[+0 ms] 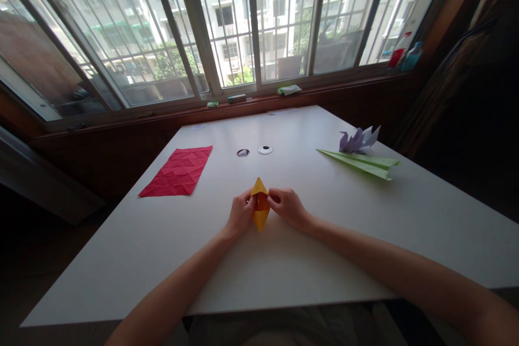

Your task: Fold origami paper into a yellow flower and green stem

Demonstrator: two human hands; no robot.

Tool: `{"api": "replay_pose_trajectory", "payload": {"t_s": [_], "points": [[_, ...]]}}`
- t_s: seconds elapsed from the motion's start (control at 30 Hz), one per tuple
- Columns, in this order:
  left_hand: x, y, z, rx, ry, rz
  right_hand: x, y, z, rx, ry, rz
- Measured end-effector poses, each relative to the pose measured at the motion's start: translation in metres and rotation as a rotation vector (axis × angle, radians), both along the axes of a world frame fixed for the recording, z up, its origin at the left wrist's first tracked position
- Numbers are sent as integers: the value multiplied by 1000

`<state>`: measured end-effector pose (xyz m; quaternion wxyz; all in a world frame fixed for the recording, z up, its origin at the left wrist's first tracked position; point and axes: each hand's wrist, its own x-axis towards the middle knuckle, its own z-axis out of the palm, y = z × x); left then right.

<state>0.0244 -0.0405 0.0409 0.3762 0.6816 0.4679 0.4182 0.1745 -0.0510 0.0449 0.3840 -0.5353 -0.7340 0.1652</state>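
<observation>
Both hands, the left hand [241, 213] and right hand [287, 206], are pinching the yellow paper fold [260, 206] from either side, fingers pressed together, bracing it mid-bench, nearer the bench's [284, 270] near edge.

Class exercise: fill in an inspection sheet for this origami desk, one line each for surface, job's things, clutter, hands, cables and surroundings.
Surface: white table, flat, with two round holes near the far edge.
Job's things: yellow folded paper, pointed at both ends, held between both hands.
Clutter: creased red paper sheet at left; green paper plane and purple paper crane at right.
Hands: left hand and right hand both pinch the yellow paper at its middle with their fingers.
Cables: nothing seen.
Surroundings: barred window behind; small items on the sill; bottles at its right end.
</observation>
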Motion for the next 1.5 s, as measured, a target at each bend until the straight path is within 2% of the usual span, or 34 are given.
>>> {"api": "replay_pose_trajectory", "payload": {"t_s": [0.33, 0.57, 0.8, 1.13, 1.33, 1.5], "points": [[0, 1, -3, 2, 47, -26, 0, 0, -1, 16, -49, 18], [-1, -2, -1, 51, 106, -23, -1, -2, 1, 32, -57, -34], [-1, 3, -4, -19, 19, -21, 0, 0, -2, 9, -26, 50], [2, -2, 6, 11, -89, -88, -2, -2, 0, 10, -22, 102], [1, -2, 4, -25, -63, -80, -4, -4, 3, 63, -89, 29], [0, -1, 3, 6, -10, -81, -5, -5, 2, 70, -163, -35]]}}
